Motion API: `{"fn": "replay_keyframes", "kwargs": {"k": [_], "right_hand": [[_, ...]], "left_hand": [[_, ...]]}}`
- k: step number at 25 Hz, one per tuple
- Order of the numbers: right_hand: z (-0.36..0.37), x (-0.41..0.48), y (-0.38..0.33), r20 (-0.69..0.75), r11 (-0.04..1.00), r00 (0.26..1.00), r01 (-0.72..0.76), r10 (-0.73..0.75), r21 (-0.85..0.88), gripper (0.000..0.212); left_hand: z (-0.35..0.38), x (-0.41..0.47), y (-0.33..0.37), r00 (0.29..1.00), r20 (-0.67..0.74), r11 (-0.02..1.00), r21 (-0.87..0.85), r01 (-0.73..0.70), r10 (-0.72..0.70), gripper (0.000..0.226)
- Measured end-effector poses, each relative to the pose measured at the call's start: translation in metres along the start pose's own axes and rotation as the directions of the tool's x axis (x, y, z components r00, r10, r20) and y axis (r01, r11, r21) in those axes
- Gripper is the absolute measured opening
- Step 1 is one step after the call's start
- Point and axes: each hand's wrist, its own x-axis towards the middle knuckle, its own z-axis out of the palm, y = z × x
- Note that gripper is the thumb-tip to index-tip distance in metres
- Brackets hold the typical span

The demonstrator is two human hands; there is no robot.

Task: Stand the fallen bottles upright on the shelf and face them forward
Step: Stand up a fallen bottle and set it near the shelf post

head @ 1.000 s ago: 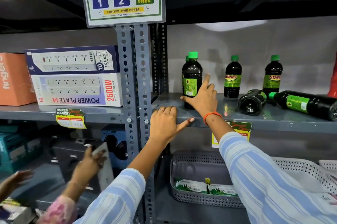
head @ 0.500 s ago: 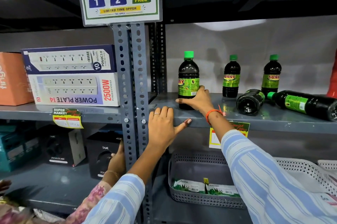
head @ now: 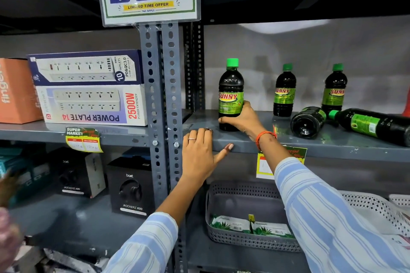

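On the grey shelf [head: 310,146] a dark bottle with a green cap [head: 230,86] stands upright at the left, its SUNNY label facing me. My right hand [head: 243,120] grips its lower part. Behind, to the right, two more bottles stand upright [head: 284,93] [head: 334,91]. Two bottles lie on their sides at the right: one shows its base to me [head: 307,122], the other [head: 375,126] points its cap left. My left hand [head: 199,155] rests flat on the shelf's front edge, holding nothing.
A perforated steel upright [head: 163,95] divides the shelves. Power-strip boxes [head: 88,88] and an orange box [head: 15,90] sit to the left. Below are headphone boxes [head: 131,186] and a grey basket [head: 244,212] of packets. Another person's blurred hand [head: 6,186] shows at far left.
My right hand has turned the left bottle so its SUNNY label faces forward and has slid down to grip its lower part. The other person's hand has moved away to the left.
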Motion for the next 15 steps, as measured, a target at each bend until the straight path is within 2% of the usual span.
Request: {"fn": "replay_keyframes", "kwargs": {"k": [4, 7, 11, 15], "right_hand": [[-0.002, -0.002, 0.000, 0.044, 0.999, 0.999, -0.001, 0.000, 0.036, 0.078], [-0.004, -0.005, -0.002, 0.051, 0.996, 0.999, 0.005, -0.009, 0.084, 0.070], [-0.010, -0.018, -0.009, 0.088, 0.994, 0.995, 0.039, -0.048, 0.102, 0.047], [-0.013, -0.033, -0.013, 0.126, 0.992, 0.988, 0.078, -0.091, 0.102, 0.044]], "left_hand": [[0.001, 0.000, 0.001, 1.000, 0.011, 1.000, -0.001, 0.001, -0.001, 0.071], [0.000, -0.001, 0.001, 1.000, 0.029, 1.000, -0.003, 0.007, -0.007, 0.076], [-0.001, 0.000, 0.001, 1.000, 0.028, 1.000, -0.004, 0.008, -0.008, 0.079], [0.003, -0.001, 0.000, 1.000, 0.029, 1.000, 0.020, -0.008, 0.008, 0.072]]}}
